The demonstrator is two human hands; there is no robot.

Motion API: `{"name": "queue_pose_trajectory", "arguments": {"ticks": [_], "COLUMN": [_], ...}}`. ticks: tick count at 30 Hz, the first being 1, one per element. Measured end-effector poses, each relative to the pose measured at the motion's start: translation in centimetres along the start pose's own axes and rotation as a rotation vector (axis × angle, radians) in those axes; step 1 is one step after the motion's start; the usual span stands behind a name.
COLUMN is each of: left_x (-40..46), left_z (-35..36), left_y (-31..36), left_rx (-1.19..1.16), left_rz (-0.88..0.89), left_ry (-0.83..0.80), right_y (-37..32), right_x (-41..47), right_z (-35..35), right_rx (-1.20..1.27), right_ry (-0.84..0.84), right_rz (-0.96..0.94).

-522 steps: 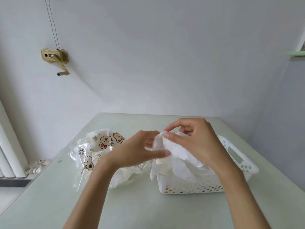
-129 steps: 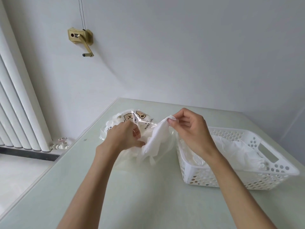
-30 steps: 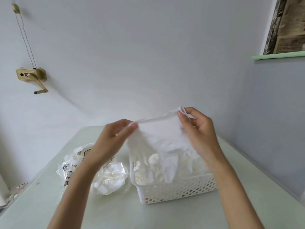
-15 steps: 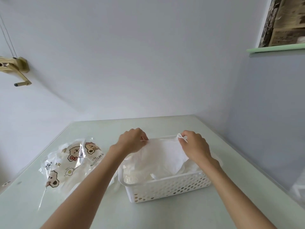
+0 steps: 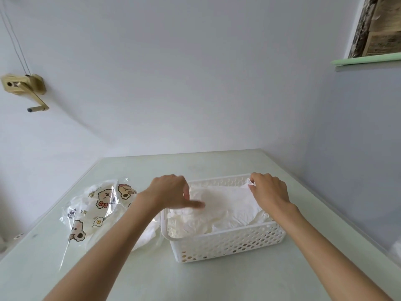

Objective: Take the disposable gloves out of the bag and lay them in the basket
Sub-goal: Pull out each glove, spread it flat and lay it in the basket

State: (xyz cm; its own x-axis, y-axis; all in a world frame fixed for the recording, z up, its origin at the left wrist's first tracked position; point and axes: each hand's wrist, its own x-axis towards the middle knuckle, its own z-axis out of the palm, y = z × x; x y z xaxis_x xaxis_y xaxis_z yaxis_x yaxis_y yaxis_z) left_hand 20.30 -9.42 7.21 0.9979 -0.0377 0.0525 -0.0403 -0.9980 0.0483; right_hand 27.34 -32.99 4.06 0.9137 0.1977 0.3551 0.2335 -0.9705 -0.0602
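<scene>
Done: several disposable gloves are piled in the basket; the top one is spread flat.
Right hand: a glove corner is pinched at the far rim.
Left hand: loosely curled over the pile, nothing gripped.
Left: more gloves are judged to remain in the bag.
Unclear: the bag's contents are blurred by film and hidden by the forearm.

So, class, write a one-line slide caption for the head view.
Right hand pinches a glove laid in the basket; left hand hovers above, bag alongside.
</scene>
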Motion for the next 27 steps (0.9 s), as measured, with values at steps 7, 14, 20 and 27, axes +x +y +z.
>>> {"name": "queue_pose_trajectory", "arguments": {"ticks": [7,14,20,27], "left_x": [-0.8,-1.3,-1.4,-0.8], "left_z": [-1.3,-1.0,0.1,3.5], "left_y": [-1.1,-1.5,1.9,2.2], "left_rx": [-0.039,0.197,-0.109,0.126], "left_rz": [0.032,-0.041,0.197,0.089], "left_ry": [-0.098,0.24,-0.147,-0.471], "right_y": [0.0,0.0,-0.9,-0.5], "right_x": [0.0,-0.3,-0.6,0.5], "right_z": [-0.1,-1.4,-3.4,-2.6], "right_rx": [-0.018,0.063,0.367,-0.002], "right_ry": [-0.021,-0.112,-0.107,-0.837], "right_rz": [-0.007,-0.069,-0.303,-0.253]}}
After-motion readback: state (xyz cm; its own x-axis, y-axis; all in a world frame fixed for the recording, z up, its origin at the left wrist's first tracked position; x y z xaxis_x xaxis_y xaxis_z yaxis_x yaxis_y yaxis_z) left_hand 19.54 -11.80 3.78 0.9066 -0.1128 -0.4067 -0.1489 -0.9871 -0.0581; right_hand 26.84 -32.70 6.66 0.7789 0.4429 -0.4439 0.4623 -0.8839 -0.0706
